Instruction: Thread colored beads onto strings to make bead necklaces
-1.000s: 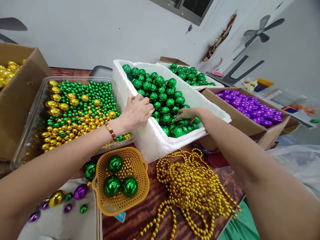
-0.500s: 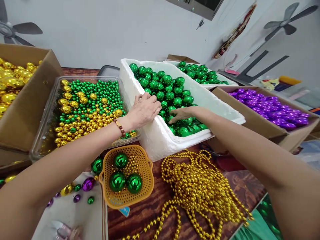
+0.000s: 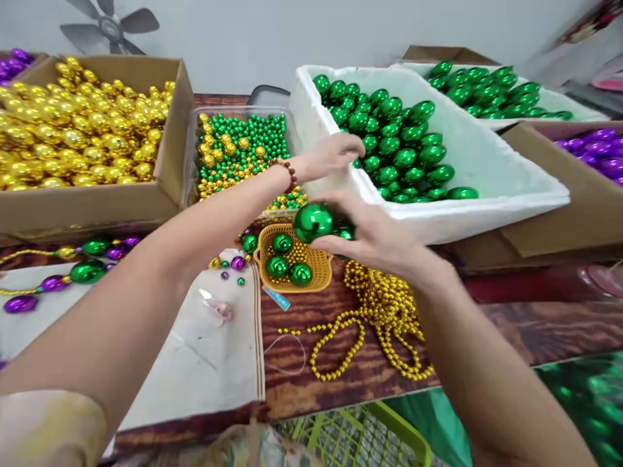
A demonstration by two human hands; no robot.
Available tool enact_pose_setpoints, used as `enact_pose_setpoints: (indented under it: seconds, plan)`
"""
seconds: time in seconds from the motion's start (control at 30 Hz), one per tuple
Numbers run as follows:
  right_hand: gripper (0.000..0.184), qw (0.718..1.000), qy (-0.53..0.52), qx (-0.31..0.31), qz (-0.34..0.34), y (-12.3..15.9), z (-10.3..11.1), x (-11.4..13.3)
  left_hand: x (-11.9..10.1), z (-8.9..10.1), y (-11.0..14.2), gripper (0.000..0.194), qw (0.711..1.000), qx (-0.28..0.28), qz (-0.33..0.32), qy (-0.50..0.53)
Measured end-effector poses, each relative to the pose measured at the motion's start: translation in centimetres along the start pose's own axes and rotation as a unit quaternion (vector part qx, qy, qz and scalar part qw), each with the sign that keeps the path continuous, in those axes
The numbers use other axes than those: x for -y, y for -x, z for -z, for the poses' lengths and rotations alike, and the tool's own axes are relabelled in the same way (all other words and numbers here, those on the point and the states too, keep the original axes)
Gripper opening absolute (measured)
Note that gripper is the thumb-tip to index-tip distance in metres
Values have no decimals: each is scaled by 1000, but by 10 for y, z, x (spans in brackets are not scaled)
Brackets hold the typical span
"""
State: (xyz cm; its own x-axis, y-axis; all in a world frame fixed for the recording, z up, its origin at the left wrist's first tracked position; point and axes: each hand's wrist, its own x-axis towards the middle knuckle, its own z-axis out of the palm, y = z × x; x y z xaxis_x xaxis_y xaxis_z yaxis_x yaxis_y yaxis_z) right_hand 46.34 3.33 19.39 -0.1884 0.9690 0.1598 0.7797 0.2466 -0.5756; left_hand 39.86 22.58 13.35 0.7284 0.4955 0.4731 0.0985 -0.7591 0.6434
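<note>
My right hand point(image 3: 384, 233) holds a large shiny green bead point(image 3: 313, 222) between thumb and fingers. More green shows inside the palm, partly hidden. That hand is in front of the white foam box point(image 3: 487, 217), just right of a small orange basket point(image 3: 321, 282). Inside the basket lie three green balls point(image 3: 277, 266) on small gold beads. My left hand point(image 3: 333, 155), with a beaded bracelet at the wrist, is curled over the foam box's left rim. Green oval beads point(image 3: 389, 146) fill much of that box.
A clear tub point(image 3: 192, 155) of small green and gold beads stands behind the basket, beside a carton point(image 3: 170, 143) of gold beads. Gold bead strings point(image 3: 389, 305) lie on the table. Pink-handled snips point(image 3: 219, 308) rest on a white cloth point(image 3: 233, 363). Purple beads point(image 3: 598, 152) are at right.
My right hand has come out of the foam box with green beads and moved left toward the basket. My left hand stays at the box's rim. The view has swung left.
</note>
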Motion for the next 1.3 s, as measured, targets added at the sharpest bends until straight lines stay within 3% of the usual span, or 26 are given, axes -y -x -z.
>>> enact_pose_setpoints:
  seconds: [0.03, 0.17, 0.27, 0.37, 0.47, 0.53, 0.6, 0.7, 0.8, 0.87, 0.93, 1.0, 1.13, 1.3]
  plan:
    - [60, 999, 4, 41, 3, 5, -22, 1, -1, 10, 5, 12, 1000, 12, -3, 12]
    - [63, 998, 1, 20, -55, 15, -92, -26, -15, 60, 52, 19, 999, -10, 20, -33]
    - [66, 999, -10, -8, -53, 26, -118, -30, -36, 94, 120, 15, 997, -21, 78, -19]
    - [62, 998, -57, -11, 13, 45, -137, 0, -66, 107, 212, 17, 979, -31, 184, 85]
    - [62, 990, -107, 14, 94, 66, -172, 45, -95, 95, 309, 30, 919, -24, 311, 240]
    - [64, 986, -115, 11, 118, 77, -204, 71, -111, 80, 364, 37, 868, -24, 351, 351]
    - [67, 985, -126, 7, 119, 84, -234, 90, -123, 68, 405, 43, 807, -84, 388, 438]
    - [64, 982, -163, 24, 91, 91, -262, 104, -130, 72, 447, 43, 743, -205, 432, 469]
    - [29, 988, -128, 85, -27, 96, -273, 111, -129, 99, 478, 42, 702, -329, 440, 453]
    - [18, 981, -47, 158, -101, 99, -276, 116, -128, 118, 498, 43, 677, -376, 438, 456]
    - [17, 966, 36, 222, -124, 102, -281, 121, -128, 130, 514, 41, 662, -393, 436, 467]
    - [18, 953, 101, 256, -126, 102, -288, 125, -130, 133, 525, 40, 662, -392, 427, 476]
    - [28, 931, 188, 288, -125, 99, -298, 132, -133, 129, 537, 45, 699, -365, 394, 473]
    - [32, 905, 270, 294, -145, 95, -303, 149, -132, 133, 554, 47, 787, -363, 350, 355]
